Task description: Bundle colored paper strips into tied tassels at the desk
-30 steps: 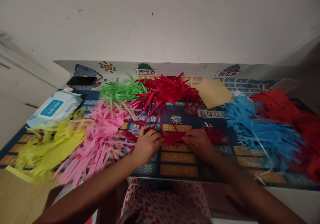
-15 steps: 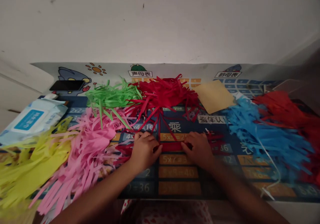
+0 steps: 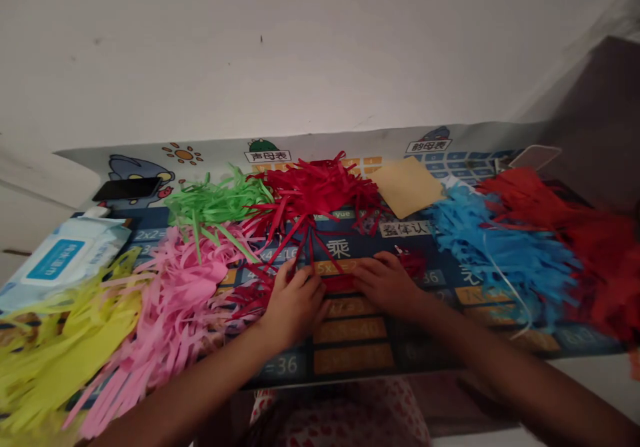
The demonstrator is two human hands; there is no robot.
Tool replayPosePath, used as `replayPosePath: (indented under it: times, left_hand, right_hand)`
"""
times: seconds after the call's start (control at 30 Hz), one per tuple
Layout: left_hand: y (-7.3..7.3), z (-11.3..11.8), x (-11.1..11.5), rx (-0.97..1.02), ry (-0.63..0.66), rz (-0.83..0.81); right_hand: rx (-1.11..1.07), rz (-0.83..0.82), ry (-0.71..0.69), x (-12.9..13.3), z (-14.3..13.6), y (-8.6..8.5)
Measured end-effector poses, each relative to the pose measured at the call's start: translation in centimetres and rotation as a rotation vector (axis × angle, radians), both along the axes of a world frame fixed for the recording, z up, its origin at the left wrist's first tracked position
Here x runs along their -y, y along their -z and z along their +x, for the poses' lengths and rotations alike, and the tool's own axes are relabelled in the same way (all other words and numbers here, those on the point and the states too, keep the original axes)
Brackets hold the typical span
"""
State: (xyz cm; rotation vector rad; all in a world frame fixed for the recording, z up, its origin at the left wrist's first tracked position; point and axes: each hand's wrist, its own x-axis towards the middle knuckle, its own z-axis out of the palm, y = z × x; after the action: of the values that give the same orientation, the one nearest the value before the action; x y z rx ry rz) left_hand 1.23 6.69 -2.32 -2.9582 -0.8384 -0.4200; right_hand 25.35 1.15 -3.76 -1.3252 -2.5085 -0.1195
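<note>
A dark red fringed strip of crepe paper [image 3: 340, 284] lies across the mat, narrow in the middle with loose fringe at both ends. My left hand [image 3: 296, 300] is curled over its left part, fingers bent down on it. Over the right part sits my right hand [image 3: 386, 286], fingers closed on the paper and thumb hidden. Red fringe [image 3: 247, 298] sticks out left of my left hand, and a shorter tuft [image 3: 413, 262] shows past my right hand. Just beyond my hands is a brighter red bunch of fringed paper [image 3: 320, 194], some strands trailing toward them.
Green [image 3: 215, 197], pink [image 3: 183, 287] and yellow [image 3: 80, 334] fringed bunches lie left, with wet wipes [image 3: 60, 257] and a phone [image 3: 127, 188]. A tan paper square [image 3: 407, 186], blue fringe [image 3: 500, 254] with white string and orange-red fringe [image 3: 530, 197] lie right. A wall stands behind.
The view has turned slightly, so the items on the right appear further left. My hands stay on the red strip; my left fingers now reach further forward over it and my right fingers lie flatter.
</note>
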Motion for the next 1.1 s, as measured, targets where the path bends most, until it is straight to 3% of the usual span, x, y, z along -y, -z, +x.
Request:
replayPosePath:
  times: [0.2,0.3,0.4,0.5,0.67,0.93,1.1]
  left_hand:
    - [0.2,0.7,-0.3,0.015,-0.031,0.04]
    - [0.7,0.2,-0.3,0.042,-0.027,0.057]
    - [1.0,-0.8,-0.2,0.077,-0.006,0.036]
    - [1.1,-1.8,-0.2,0.164,-0.029,-0.071]
    - [0.7,-2.1,-0.6,0.253,-0.138,-0.282]
    - [0.9,-1.3,-1.1,0.201,-0.229,-0.317]
    - [1.3,-1.1,-1.3,0.179,-0.229,-0.28]
  right_hand:
    - [0.028,-0.06,0.187,-1.4,-2.8,-2.2]
    - [0.058,-0.015,0.112,-0.6,-4.4,-1.4]
    - [-0.01,0.019,0.074,0.3,-3.5,0.7]
    - [-0.126,-0.024,0.173,0.7,-1.6,1.7]
    - [-0.188,-0.217,0.308,-0.3,-1.1,0.5]
    - [-0.237,-0.37,0.338,-2.1,-1.3,0.0]
    - [-0.25,-0.334,0.336,-1.9,-1.1,0.3]
